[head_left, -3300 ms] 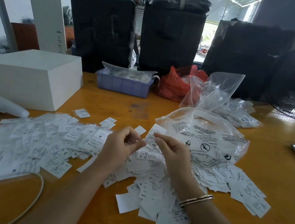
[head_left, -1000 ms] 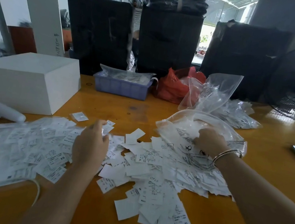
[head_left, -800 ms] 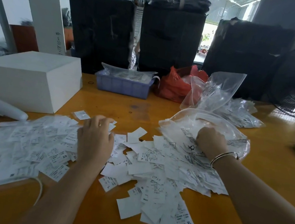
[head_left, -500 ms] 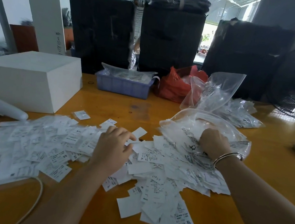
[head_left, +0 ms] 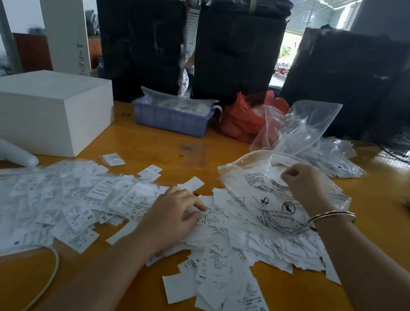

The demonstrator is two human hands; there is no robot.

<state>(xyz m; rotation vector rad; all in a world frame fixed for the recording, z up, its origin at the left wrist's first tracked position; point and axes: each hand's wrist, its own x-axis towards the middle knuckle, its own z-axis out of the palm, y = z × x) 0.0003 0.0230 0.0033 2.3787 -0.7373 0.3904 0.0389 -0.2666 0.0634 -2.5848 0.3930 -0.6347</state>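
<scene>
Bare tabletop (head_left: 158,147) lies open between the white box (head_left: 36,108) and the clear bag (head_left: 259,188); the blue bin (head_left: 169,120) closes the far side.

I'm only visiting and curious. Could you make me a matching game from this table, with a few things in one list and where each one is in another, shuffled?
Things
1. left hand
2. right hand
3. white box
4. red bag

Places
A. far side, just right of the blue tray
B. pinching the clear bag
C. left part of the table, behind the white handheld device
D. on the loose paper labels

Pairs: 1-D, 2-B, 3-C, 4-A
</scene>
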